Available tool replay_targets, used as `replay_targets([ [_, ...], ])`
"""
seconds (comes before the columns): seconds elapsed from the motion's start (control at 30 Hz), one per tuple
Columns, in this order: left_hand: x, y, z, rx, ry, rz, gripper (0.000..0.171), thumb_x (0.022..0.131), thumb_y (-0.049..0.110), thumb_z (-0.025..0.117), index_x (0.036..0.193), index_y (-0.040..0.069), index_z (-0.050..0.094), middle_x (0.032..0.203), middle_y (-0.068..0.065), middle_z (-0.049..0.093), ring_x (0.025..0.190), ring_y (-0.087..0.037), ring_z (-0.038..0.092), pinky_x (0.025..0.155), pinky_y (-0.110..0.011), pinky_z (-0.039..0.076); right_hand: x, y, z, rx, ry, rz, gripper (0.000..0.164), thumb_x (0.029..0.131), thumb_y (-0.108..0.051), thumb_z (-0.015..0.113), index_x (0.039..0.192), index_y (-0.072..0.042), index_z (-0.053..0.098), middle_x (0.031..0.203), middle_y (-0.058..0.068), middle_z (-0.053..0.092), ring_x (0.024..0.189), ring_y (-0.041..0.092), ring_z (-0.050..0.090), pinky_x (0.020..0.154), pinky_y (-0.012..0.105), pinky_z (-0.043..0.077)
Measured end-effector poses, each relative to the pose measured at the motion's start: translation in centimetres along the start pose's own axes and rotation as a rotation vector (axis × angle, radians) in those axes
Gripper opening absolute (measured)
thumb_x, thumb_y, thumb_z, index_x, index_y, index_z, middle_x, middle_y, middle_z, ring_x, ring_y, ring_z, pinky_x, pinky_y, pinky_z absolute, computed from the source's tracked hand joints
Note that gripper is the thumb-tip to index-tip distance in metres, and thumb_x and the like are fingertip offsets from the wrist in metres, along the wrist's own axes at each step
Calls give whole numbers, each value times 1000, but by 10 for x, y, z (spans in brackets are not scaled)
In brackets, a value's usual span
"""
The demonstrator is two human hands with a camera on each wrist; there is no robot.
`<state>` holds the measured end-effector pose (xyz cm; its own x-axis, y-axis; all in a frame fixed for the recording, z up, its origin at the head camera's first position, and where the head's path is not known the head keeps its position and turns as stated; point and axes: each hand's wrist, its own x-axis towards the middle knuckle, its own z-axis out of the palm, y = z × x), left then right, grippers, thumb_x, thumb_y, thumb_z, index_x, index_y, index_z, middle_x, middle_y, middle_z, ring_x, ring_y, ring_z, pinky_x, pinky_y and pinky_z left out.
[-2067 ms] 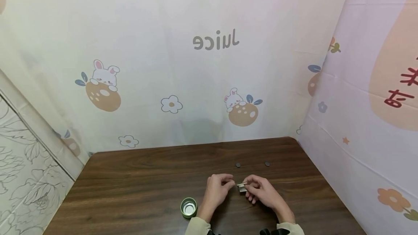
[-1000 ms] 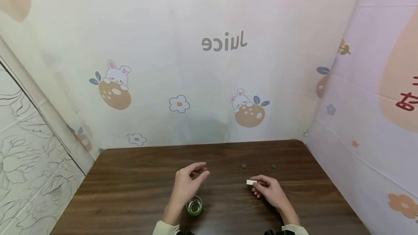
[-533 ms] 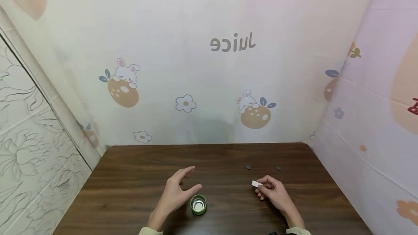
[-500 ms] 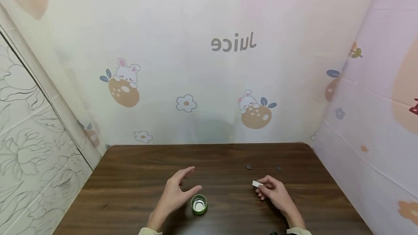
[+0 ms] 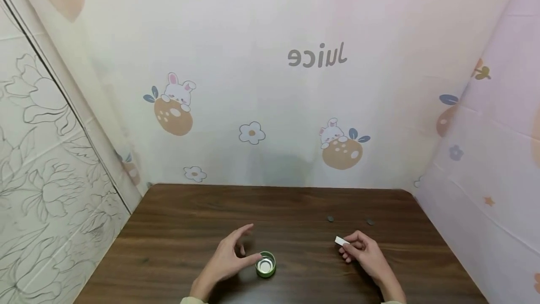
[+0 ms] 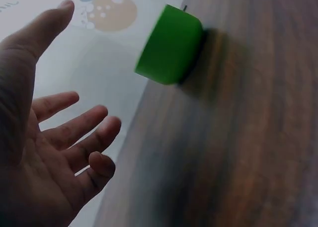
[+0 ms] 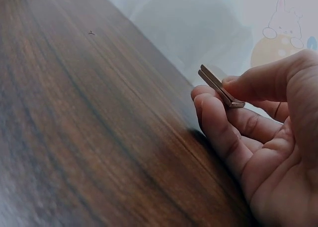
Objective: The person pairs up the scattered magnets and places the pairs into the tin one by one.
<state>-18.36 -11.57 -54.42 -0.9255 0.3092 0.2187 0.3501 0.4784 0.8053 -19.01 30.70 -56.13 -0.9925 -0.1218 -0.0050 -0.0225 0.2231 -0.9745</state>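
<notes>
In the head view a small round green tin (image 5: pixel 266 273) with a silvery inside stands on the wooden table. My left hand (image 5: pixel 229 257) is just left of it, fingers and thumb spread, the thumb tip overlapping the rim in this view. The left wrist view shows the spread fingers (image 6: pixel 82 137) apart from the tin's green side (image 6: pixel 171 48). To the right, my right hand (image 5: pixel 369 253) pinches a small flat piece (image 5: pixel 341 241) between thumb and fingers. It has a pale face; the right wrist view shows it as two thin metal-coloured strips (image 7: pixel 214 85) lying together, bent at one end.
Two small dark discs (image 5: pixel 330 219) lie on the table (image 5: pixel 202 215) beyond my right hand. A printed cloth (image 5: pixel 270 83) hangs along the table's back edge, with more cloth at both sides.
My left hand has left the right hand's side, moved left and spread its fingers by the green tin. The right hand keeps its pinch, with the piece turned. The head view has swung left.
</notes>
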Motion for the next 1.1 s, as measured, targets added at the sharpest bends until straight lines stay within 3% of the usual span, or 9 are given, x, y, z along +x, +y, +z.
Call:
replay_targets([
  [0.17, 4, -5, 6, -64, -133, 3, 80, 87, 43, 82, 153, 16, 47, 133, -9, 63, 68, -3, 55, 64, -23, 48, -1, 1, -5, -1, 1, 4, 31, 100, -9, 66, 116, 14, 55, 93, 21, 75, 74, 16, 72, 66, 33, 61],
  [0.3, 6, -9, 8, -68, -192, 18, 80, 87, 41, 83, 153, 14, 48, 134, -9, 64, 66, 0, 53, 63, -23, 49, -1, 1, -6, 6, -2, 9, 30, 100, -8, 66, 116, 15, 54, 92, 21, 75, 74, 17, 72, 66, 34, 61],
  [0.47, 7, -8, 10, -78, -214, 71, 82, 84, 39, 86, 151, 11, 49, 132, -11, 66, 65, 2, 53, 64, -21, 49, -1, 1, -5, 6, 16, 11, 29, 99, -7, 67, 114, 14, 55, 90, 20, 75, 73, 16, 72, 65, 34, 61],
  [0.8, 5, -8, 15, -70, -246, 183, 89, 76, 37, 93, 148, 6, 52, 128, -9, 69, 75, -7, 61, 71, -22, 52, 0, -1, -2, 1, 3, -8, 28, 98, -6, 67, 112, 15, 55, 90, 22, 75, 72, 15, 72, 64, 33, 61],
  [1.1, 4, -11, 14, -61, -273, 166, 84, 75, 38, 93, 145, 9, 56, 126, -3, 68, 80, -5, 59, 74, -20, 50, 1, -1, 1, 2, -7, -11, 29, 99, -7, 67, 113, 15, 55, 91, 23, 74, 72, 16, 71, 64, 33, 61],
])
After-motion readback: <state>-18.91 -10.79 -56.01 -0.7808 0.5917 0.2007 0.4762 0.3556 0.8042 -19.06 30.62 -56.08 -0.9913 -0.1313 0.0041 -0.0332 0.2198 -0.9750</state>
